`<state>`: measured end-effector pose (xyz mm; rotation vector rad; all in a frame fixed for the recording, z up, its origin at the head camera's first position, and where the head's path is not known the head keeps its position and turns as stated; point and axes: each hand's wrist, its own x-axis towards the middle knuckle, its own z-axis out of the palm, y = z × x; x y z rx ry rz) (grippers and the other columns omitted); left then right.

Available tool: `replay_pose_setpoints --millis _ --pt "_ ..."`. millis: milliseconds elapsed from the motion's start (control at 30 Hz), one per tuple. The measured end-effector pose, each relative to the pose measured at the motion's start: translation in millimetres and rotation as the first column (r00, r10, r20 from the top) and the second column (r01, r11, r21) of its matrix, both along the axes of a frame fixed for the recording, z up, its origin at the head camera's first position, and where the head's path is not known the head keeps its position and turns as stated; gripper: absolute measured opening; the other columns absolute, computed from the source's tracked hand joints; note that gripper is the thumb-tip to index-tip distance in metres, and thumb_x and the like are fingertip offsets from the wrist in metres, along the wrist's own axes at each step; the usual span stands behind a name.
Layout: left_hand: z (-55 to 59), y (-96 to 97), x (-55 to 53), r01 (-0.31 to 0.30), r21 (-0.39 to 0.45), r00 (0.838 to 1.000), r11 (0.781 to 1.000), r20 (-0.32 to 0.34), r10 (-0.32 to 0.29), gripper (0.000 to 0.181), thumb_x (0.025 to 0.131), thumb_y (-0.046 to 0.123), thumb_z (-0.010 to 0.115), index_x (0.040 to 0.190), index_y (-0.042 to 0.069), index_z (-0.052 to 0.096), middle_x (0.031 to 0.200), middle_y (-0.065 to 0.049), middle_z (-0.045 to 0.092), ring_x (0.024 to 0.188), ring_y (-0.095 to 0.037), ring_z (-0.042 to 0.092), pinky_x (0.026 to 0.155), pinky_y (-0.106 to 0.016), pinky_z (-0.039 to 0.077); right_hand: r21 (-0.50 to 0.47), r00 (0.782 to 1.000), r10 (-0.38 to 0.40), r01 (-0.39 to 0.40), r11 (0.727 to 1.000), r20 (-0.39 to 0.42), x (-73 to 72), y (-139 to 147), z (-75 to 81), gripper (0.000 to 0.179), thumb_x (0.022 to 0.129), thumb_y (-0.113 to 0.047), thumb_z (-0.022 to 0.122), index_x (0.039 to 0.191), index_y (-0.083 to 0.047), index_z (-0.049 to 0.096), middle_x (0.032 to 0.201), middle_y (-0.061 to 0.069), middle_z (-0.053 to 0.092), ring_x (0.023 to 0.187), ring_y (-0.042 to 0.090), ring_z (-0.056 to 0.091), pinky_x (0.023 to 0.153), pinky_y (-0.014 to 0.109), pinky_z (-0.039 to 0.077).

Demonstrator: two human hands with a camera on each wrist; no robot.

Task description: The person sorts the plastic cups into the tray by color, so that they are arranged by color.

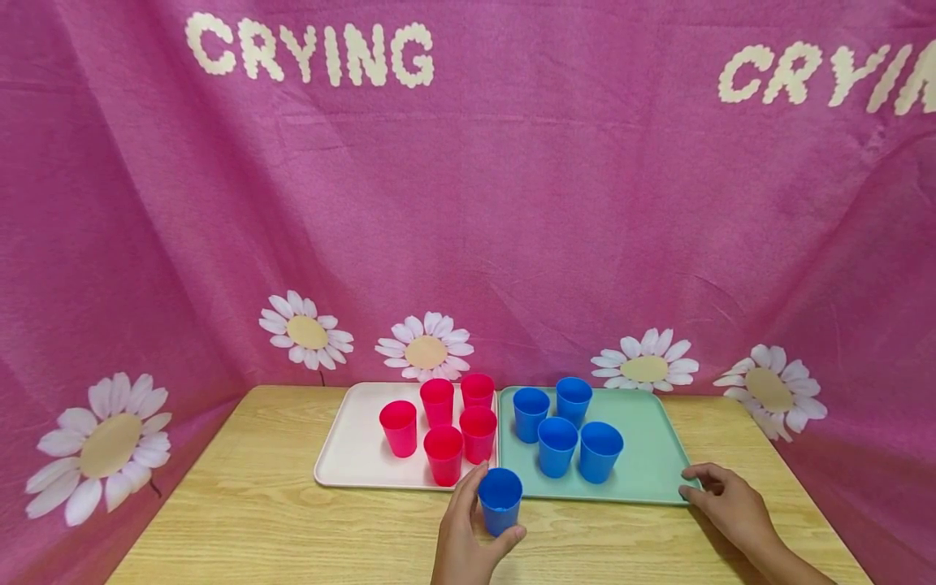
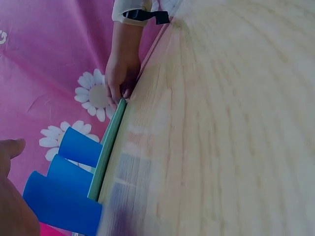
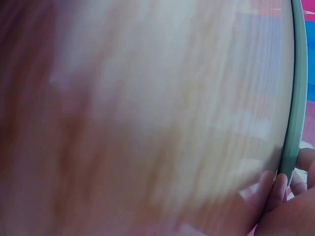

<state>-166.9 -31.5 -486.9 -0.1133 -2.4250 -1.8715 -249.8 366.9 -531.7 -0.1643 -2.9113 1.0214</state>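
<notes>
A blue cup [image 1: 500, 504] stands upright near the front edge of the trays, and my left hand [image 1: 468, 528] is around it. The fingers lie along its left side; the thumb extends past its lower right. A gap shows between that thumb and the cup [image 2: 64, 204] in the left wrist view. At the near right corner of the green tray [image 1: 651, 467], my right hand [image 1: 731, 504] pinches the rim between thumb and fingers. More blue cups [image 1: 601, 452] stand upright on this tray.
Beside the green tray lies a pale pink tray [image 1: 344, 455] with several upright red cups [image 1: 400, 429]. Both trays rest on a wooden table [image 1: 241, 504]. A pink cloth [image 1: 512, 203] with daisies and lettering hangs behind and at both sides.
</notes>
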Motion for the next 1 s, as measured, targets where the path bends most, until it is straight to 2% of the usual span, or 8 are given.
replay_pose_setpoints --millis 333,667,800,1000 --pt "-4.4 5.9 -5.1 -0.072 0.001 0.996 0.997 0.049 0.072 0.09 0.077 0.018 0.092 0.154 0.011 0.045 0.154 -0.016 0.049 0.142 -0.049 0.042 0.105 -0.054 0.048 -0.001 1.0 -0.003 0.003 1.0 -0.004 0.5 -0.1 -1.7 0.031 0.092 -0.028 0.078 0.113 -0.005 0.073 0.122 0.026 0.068 0.106 0.034 0.064 0.086 0.049 0.05" --pt "-16.9 10.0 -20.6 -0.113 0.055 0.972 0.992 0.214 0.098 0.098 0.078 0.016 0.09 0.159 0.006 0.036 0.156 -0.018 0.048 0.144 -0.049 0.04 0.106 -0.054 0.046 -0.009 1.0 -0.012 0.012 1.0 0.003 0.3 -0.8 -0.3 0.032 0.092 -0.027 0.077 0.114 -0.004 0.073 0.121 0.026 0.068 0.105 0.033 0.064 0.088 0.05 0.049" --pt "-20.7 10.8 -22.8 -0.119 0.068 0.968 0.991 0.228 0.101 0.094 0.079 0.015 0.089 0.158 0.005 0.039 0.155 -0.019 0.049 0.143 -0.05 0.041 0.105 -0.052 0.048 -0.009 1.0 -0.015 0.015 1.0 0.004 0.8 -0.8 1.4 0.032 0.092 -0.029 0.077 0.113 -0.004 0.073 0.116 0.022 0.069 0.1 0.027 0.062 0.084 0.044 0.048" --pt "-22.2 11.2 -24.8 -0.123 0.068 0.972 0.99 0.208 0.107 0.083 0.081 0.012 0.088 0.152 0.003 0.047 0.146 -0.02 0.056 0.137 -0.05 0.047 0.103 -0.052 0.05 -0.013 1.0 -0.01 0.01 1.0 0.003 1.3 -0.6 1.7 0.032 0.092 -0.029 0.078 0.113 -0.005 0.073 0.112 0.017 0.07 0.094 0.02 0.06 0.08 0.038 0.047"
